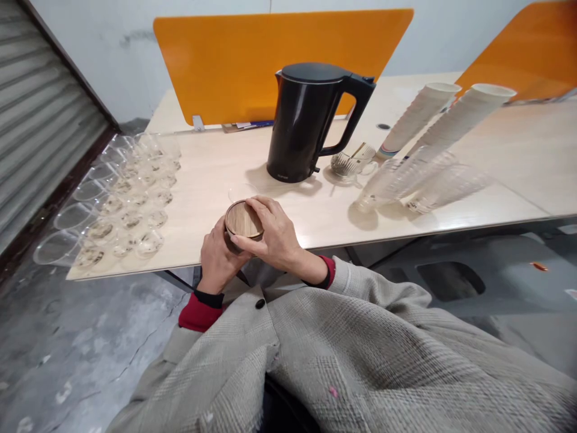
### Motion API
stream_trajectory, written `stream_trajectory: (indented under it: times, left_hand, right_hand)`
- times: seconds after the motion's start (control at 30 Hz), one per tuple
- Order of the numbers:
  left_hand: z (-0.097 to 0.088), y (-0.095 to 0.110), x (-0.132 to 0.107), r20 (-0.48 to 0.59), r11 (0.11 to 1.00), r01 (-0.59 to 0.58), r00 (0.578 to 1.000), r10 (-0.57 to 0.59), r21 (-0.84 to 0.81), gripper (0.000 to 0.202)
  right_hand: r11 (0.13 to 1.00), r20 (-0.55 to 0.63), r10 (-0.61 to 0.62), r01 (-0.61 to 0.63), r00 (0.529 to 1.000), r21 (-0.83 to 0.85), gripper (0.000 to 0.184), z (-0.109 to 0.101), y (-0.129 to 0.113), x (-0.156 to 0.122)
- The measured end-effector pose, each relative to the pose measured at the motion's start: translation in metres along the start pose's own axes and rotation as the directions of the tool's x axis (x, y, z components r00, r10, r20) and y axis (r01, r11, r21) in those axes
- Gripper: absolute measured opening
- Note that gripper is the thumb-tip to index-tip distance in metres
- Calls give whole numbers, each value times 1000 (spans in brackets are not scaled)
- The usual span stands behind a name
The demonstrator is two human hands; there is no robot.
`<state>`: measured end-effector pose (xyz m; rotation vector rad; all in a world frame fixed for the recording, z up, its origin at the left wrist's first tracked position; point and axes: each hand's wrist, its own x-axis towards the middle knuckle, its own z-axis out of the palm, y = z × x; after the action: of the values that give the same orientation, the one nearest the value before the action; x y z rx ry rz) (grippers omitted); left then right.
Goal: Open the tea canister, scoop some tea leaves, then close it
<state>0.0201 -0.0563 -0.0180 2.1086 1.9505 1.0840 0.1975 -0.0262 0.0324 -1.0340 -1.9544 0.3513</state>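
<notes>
A small round container with a wooden lid (243, 220) sits at the near edge of the table (216, 174), right in front of the person and between both hands, its flat lid facing up and tilted a little toward the camera; being round, it has no long axis to speak of beyond its upright one. The left hand (219, 260) wraps the body from below and from the left, fingers curled around the side so that little of the dark wall shows. The right hand (274, 236) comes over from the right, thumb and fingers closed on the rim of the lid. Both hands touch it, so neither is nearer. Farther back on the table stands a black electric kettle (309, 123), with a small glass cup (347, 163) just beside its base. To the left lie rows of clear plastic cups (121, 201); to the right, tipped stacks of paper cups (444, 120) lean over stacks of clear ones.
</notes>
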Motion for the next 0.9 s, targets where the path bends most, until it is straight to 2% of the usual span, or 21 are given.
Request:
stream_trajectory:
  times: [0.43, 0.73, 0.9]
  left_hand:
    - [0, 8, 6, 3, 997, 71, 997, -72, 29, 95]
    - [-4, 7, 7, 24, 999, 47, 999, -48, 27, 98]
    - [-7, 11, 6, 47, 996, 84, 995, -85, 29, 98]
  right_hand:
    - [1000, -9, 0, 0, 1000, 17, 69, 8, 6, 9]
    - [999, 28, -34, 34, 999, -15, 71, 1, 5, 8]
    - [998, 57, -52, 53, 997, -20, 76, -4, 1, 5]
